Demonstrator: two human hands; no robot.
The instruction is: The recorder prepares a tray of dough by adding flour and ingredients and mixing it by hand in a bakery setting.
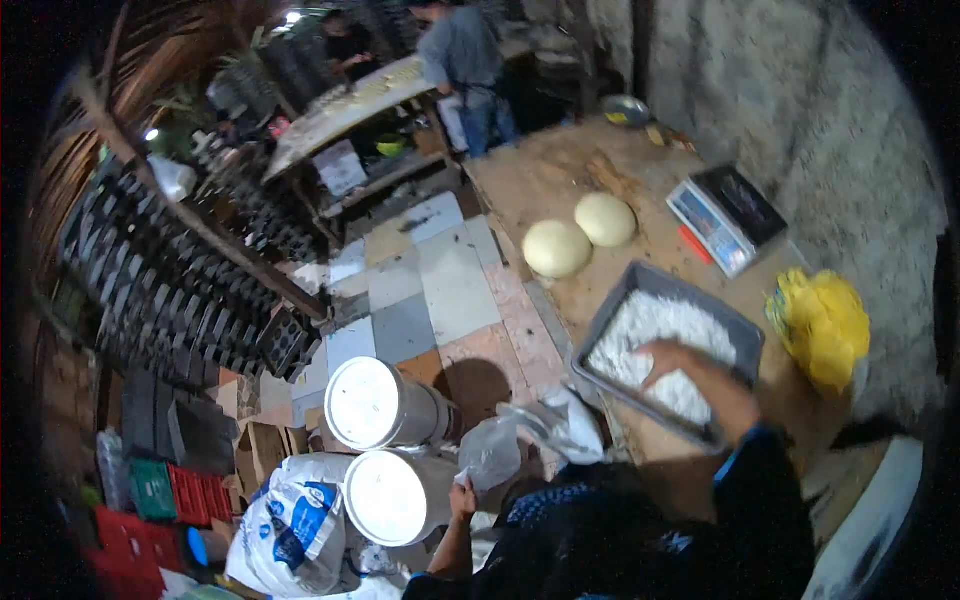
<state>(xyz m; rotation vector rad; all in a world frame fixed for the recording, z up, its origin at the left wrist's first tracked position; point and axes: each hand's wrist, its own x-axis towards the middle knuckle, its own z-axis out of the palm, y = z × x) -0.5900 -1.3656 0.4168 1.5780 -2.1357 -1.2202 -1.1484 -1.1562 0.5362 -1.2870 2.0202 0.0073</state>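
Note:
My left hand [463,498] is closed on the edge of a clear plastic bag [491,455], which hangs low beside the white buckets. On the right, my right hand [685,365] reaches into a grey tub [591,352] of white powder that looks like flour [650,325]. Its fingers are apart and rest at the powder's surface; the tips are partly hidden. Two smooth, pale dough balls [557,249] sit side by side on the wooden table [560,160], just beyond the tub.
A digital scale [725,218] and a yellow plastic bag [822,328] lie near the wall. Two lidded white buckets [362,403] and a blue-and-white sack [290,530] stand on the floor at left. Stacked dark pans [170,280] line the left side. Two people [462,60] stand at a far table.

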